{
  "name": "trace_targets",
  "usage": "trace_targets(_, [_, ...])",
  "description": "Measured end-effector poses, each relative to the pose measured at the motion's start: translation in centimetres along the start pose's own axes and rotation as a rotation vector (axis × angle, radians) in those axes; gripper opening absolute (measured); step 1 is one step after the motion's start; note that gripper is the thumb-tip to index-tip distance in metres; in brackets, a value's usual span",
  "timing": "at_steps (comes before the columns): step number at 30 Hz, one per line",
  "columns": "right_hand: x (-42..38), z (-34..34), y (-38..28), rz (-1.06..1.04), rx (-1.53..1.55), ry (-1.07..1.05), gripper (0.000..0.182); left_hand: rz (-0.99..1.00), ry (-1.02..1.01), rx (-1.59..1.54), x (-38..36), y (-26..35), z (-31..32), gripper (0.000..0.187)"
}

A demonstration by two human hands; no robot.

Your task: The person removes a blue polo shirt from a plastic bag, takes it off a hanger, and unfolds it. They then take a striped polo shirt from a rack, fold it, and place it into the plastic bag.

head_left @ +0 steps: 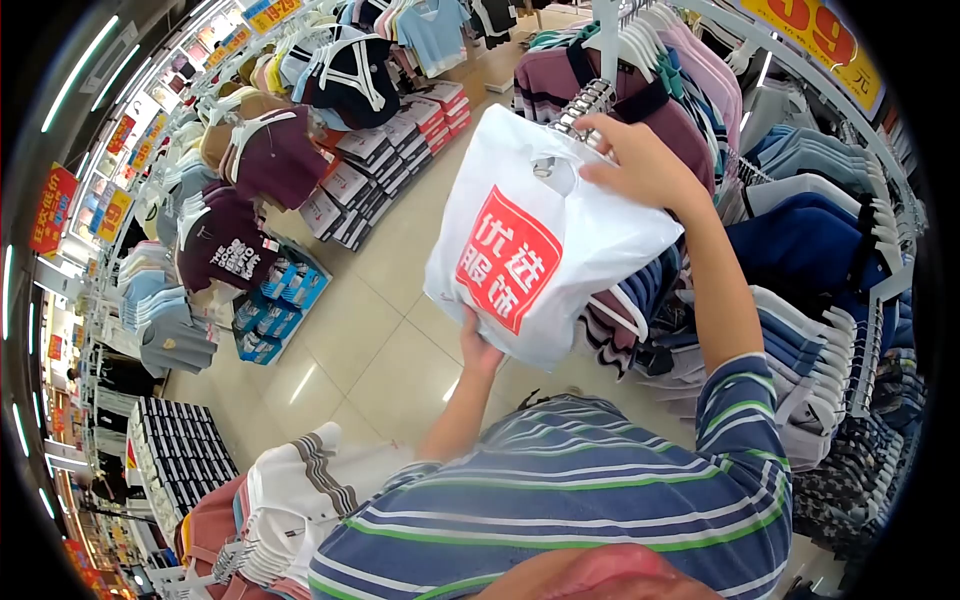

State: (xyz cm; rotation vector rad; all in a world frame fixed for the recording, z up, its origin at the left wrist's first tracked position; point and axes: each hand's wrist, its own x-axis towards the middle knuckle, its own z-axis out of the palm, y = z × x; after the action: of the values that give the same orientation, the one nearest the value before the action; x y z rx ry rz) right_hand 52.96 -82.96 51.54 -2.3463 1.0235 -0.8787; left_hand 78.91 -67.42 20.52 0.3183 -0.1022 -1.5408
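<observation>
A white plastic bag (575, 235) with a red printed square of white Chinese characters is in front of me, its handle hole near the top. It looks filled with something soft that I cannot make out. My right hand (645, 165) is at the bag's top edge, fingers curled beside the metal notched rail (592, 100) of a clothes rack. Whether the handle hangs on that rail cannot be seen. My left hand (480, 345) holds the bag's lower left edge from below, its fingers mostly hidden behind the plastic.
Hanging striped shirts (560, 75) are close behind the bag. Blue garments (790, 245) on white hangers crowd the right side. Stacked shoe boxes (365, 180) stand on the tiled floor (350, 290) across the aisle. A white shirt (315, 475) hangs at lower left.
</observation>
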Motion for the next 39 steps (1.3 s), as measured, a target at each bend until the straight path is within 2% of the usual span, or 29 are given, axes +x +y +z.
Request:
trace_targets(6, [-3.3,-1.8,-2.4,0.092,0.044,-0.058,0.052,-0.064,0.070,-0.013,0.2,-2.3,-1.0,0.059])
trace_targets(8, [-2.8,-1.7,-2.4,-0.143,-0.119,0.007,0.046,-0.067,0.053,-0.005,0.6,-2.5,-1.3,0.061])
trace_targets(11, [-0.4,-0.3,-2.4,-0.215,-0.259,0.035,0.041,-0.040,0.038,-0.010,0.9,-2.5,-1.3,0.062])
trace_targets(12, [0.3,0.0,-2.8,-0.193,-0.300,0.020,0.034,-0.038,0.041,-0.023,0.8,-2.4,-0.8,0.062])
trace_targets(16, [4.0,1.9,-0.3,-0.231,-0.265,-0.032,0.027,0.020,0.047,-0.010,1.0,-2.7,0.0,0.063])
trace_targets(18, [5.1,2.1,0.1,-0.354,-0.266,0.107,0.022,0.005,0.072,-0.027,1.3,-2.9,-0.1,0.063])
trace_targets(19, [5.5,2.2,0.1,-0.362,-0.263,0.100,0.022,-0.018,0.096,-0.040,1.4,-3.0,-0.1,0.063])
trace_targets(21, [5.9,2.4,0.1,-0.257,-0.154,0.034,0.019,-0.030,0.163,-0.030,1.3,-3.6,-0.5,0.062])
trace_targets(25, [5.0,1.6,0.2,-0.267,-0.079,0.036,0.017,-0.046,0.263,0.027,1.0,-4.3,-0.9,0.061])
trace_targets(26, [4.7,1.4,0.0,-0.217,-0.034,0.008,0.018,-0.078,0.207,0.003,0.8,-4.3,-1.4,0.062])
trace_targets(28, [3.2,0.8,-0.5,-0.155,0.019,-0.021,0.021,-0.098,0.256,0.050,0.2,-4.8,-2.2,0.063])
trace_targets(30, [1.3,0.0,-1.2,-0.063,0.103,-0.027,0.033,-0.125,0.290,0.101,0.0,-4.6,-2.9,0.065])
trace_targets(31, [0.5,-0.5,-1.5,-0.062,0.098,-0.025,0.033,-0.163,0.241,0.088,-0.1,-4.6,-3.2,0.063])
trace_targets(33, [-1.2,-1.3,-2.1,-0.003,0.151,0.034,0.050,-0.210,0.187,0.072,0.0,-4.5,-4.0,0.062])
trace_targets(34, [-2.3,-1.6,-2.6,0.004,0.144,0.038,0.050,-0.210,0.241,0.104,0.0,-4.3,-4.5,0.061])
trace_targets(36, [-4.5,-1.7,-3.6,-0.034,0.096,0.108,0.064,-0.223,0.292,0.140,0.4,-3.3,-4.9,0.059])
trace_targets(37, [-5.4,-1.8,-4.1,-0.087,0.052,0.103,0.077,-0.242,0.355,0.163,0.6,-2.4,-5.1,0.054])
trace_targets(39, [-7.3,-0.6,-4.8,-0.148,-0.047,0.156,0.084,-0.272,0.414,0.188,1.1,-0.2,-5.1,0.049])
